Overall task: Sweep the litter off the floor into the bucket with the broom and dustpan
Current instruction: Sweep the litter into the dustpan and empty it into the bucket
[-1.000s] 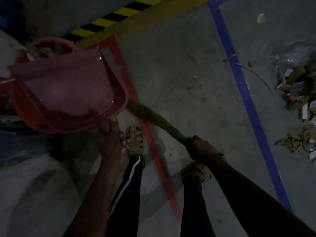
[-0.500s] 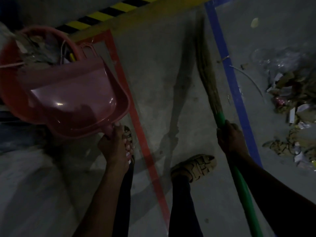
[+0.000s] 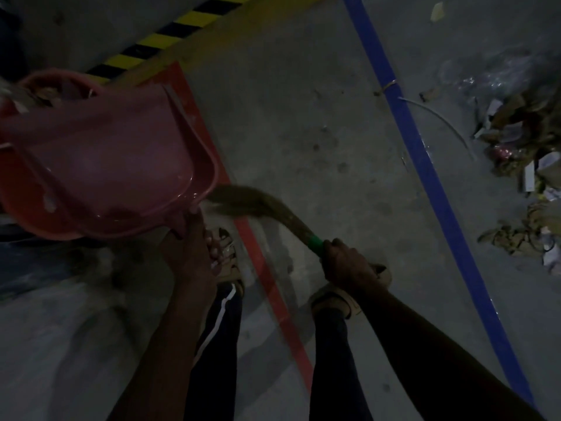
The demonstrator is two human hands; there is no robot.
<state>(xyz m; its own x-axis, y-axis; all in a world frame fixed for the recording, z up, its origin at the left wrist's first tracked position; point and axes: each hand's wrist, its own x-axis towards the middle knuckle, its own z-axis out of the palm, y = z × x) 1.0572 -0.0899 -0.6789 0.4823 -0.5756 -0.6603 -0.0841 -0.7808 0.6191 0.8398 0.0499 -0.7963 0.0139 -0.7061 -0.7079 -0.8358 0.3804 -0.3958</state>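
Two hands are at work over the grey floor (image 3: 303, 117). The left hand (image 3: 189, 253) is curled round the handle of the pink dustpan (image 3: 109, 165), which is tilted with its mouth over the red bucket (image 3: 33, 208); scraps of litter show inside the bucket near its far rim. The right hand (image 3: 346, 262) is wrapped tight round the green grip of the broom (image 3: 264, 205), whose straw bristles bend toward the dustpan's near corner and blur there, so whether they touch the dustpan cannot be told. A red floor line (image 3: 267, 281) runs under the bucket's right side and between the person's two sandalled feet. Right of the bucket, well apart, a blue floor line (image 3: 425, 165) crosses the floor, and beyond it lies a heap of litter (image 3: 522, 141) of paper, card and clear plastic. Behind the bucket runs a yellow and black striped band (image 3: 158, 41).
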